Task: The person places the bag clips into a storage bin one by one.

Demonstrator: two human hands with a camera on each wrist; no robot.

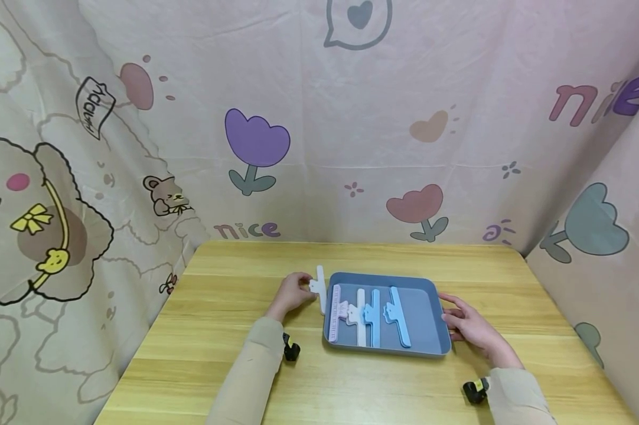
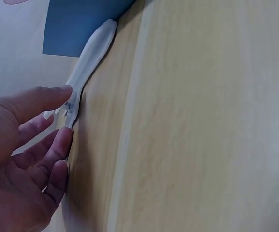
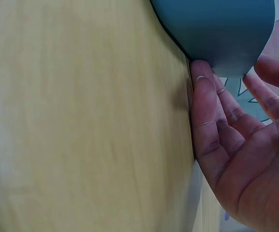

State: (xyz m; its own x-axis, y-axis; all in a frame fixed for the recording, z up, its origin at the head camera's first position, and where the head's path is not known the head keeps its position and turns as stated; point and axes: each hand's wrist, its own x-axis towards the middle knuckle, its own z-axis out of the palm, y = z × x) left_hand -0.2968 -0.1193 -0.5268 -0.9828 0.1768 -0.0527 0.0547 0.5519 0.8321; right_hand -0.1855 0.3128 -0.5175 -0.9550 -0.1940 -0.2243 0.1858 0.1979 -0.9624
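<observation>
My left hand [image 1: 294, 293] pinches a white sealing clip [image 1: 320, 289] by its handle, just outside the left wall of a blue-grey tray [image 1: 426, 307]. In the left wrist view, the clip's long bar [image 2: 93, 50] points toward the tray wall, close above the table. Inside the tray a pale pink clip [image 1: 335, 316], a white clip [image 1: 361, 319] and two blue clips [image 1: 375, 319] lie roughly side by side. At the tray's right side my right hand [image 1: 470, 324] rests its fingertips on the rim and outer wall, fingers loosely extended.
The tray stands on a wooden table [image 1: 234, 354]. A printed curtain [image 1: 341, 130] hangs behind the table and along both sides. Black wrist cameras [image 1: 292, 349] are strapped near each cuff.
</observation>
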